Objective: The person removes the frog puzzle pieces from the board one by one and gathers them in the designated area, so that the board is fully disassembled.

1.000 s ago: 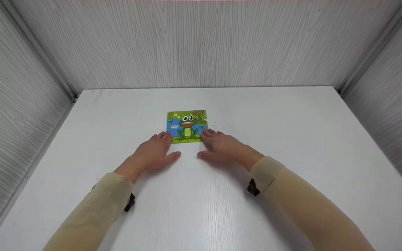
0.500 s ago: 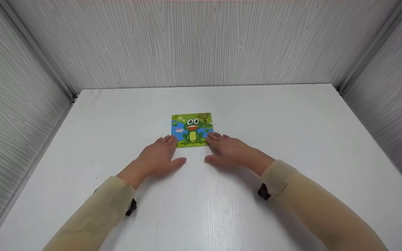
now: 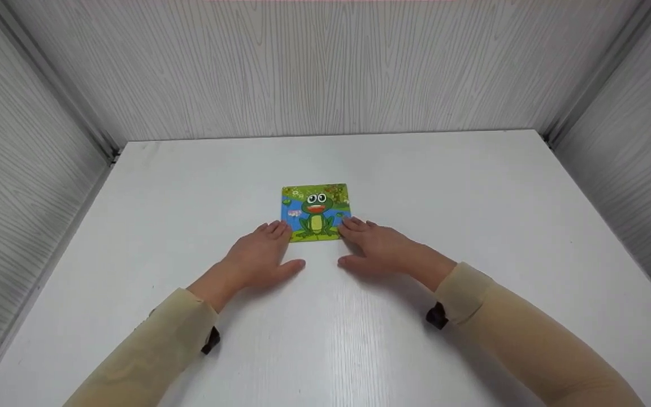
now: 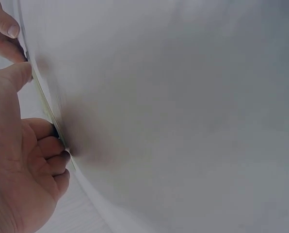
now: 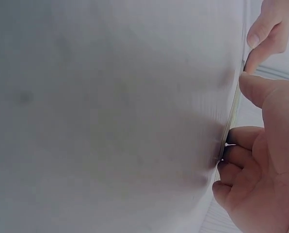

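Observation:
A thin square frog picture board [image 3: 316, 212], green and blue, lies flat on the white table [image 3: 325, 339] in the head view. My left hand [image 3: 257, 255] rests palm down at its lower left corner, fingertips on the edge and thumb spread out below. At the lower right corner, the fingers of my right hand [image 3: 379, 249] touch the board in the same way. In the left wrist view the board's thin edge [image 4: 46, 106] shows beside the fingers of the left hand [image 4: 23, 165]. The right wrist view has the right hand [image 5: 261, 165] at the edge too.
Grey wood-grain panels enclose the table: a back wall [image 3: 325, 68], a left wall [image 3: 14, 147] and a right wall [image 3: 630, 141]. Beige sleeves cover both forearms, with a dark piece under each cuff.
The board has slid a little toward me and to the right, with both hands moving along at its corners. The head view has also shifted slightly.

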The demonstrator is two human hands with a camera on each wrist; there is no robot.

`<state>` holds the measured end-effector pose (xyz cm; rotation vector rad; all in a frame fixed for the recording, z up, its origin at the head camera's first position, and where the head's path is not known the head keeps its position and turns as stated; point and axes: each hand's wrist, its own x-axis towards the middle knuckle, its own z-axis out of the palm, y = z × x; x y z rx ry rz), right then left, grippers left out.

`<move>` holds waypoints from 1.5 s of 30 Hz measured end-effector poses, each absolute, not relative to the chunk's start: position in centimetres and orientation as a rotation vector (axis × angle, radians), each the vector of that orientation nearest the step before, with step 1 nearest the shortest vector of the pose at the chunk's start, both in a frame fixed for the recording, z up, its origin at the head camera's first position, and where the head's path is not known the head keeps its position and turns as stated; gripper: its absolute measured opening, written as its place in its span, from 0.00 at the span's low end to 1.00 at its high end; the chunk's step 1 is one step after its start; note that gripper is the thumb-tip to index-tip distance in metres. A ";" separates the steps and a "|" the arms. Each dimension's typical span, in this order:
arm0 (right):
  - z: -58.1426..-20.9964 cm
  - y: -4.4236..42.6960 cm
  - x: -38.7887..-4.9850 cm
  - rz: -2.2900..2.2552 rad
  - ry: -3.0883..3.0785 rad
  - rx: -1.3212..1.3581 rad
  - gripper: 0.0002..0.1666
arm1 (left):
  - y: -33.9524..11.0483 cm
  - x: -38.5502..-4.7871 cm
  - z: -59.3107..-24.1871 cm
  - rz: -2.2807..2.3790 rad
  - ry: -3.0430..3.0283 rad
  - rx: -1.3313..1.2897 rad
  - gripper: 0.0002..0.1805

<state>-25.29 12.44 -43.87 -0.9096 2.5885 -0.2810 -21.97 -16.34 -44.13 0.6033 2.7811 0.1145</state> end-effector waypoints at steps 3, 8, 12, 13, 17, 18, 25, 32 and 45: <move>-43.9 12.7 -25.1 -0.283 2.593 -0.914 0.51 | -16.2 -21.8 -44.1 0.115 2.788 0.622 0.51; -43.9 13.5 -24.4 -0.283 2.603 -0.903 0.51 | -15.8 -21.3 -44.1 0.125 2.788 0.660 0.51; -43.8 14.2 -23.5 -0.302 2.601 -0.904 0.51 | -15.3 -20.6 -44.1 0.123 2.789 0.684 0.51; -43.8 14.3 -23.3 -0.307 2.599 -0.906 0.51 | -15.2 -20.4 -44.1 0.123 2.789 0.688 0.52; -43.7 14.9 -22.3 -0.321 2.596 -0.934 0.51 | -14.8 -19.7 -44.1 0.136 2.784 0.730 0.52; -43.7 15.0 -22.1 -0.325 2.597 -0.936 0.51 | -14.7 -19.5 -44.0 0.137 2.783 0.739 0.52; -43.9 15.9 -20.7 -0.326 2.609 -0.912 0.52 | -13.8 -18.1 -44.0 0.126 2.782 0.753 0.52; -44.0 17.2 -19.1 -0.340 2.621 -0.896 0.53 | -12.7 -16.7 -44.0 0.124 2.775 0.764 0.53; -44.1 19.2 -16.0 -0.405 2.612 -0.945 0.52 | -11.9 -14.0 -44.2 0.175 2.753 0.890 0.52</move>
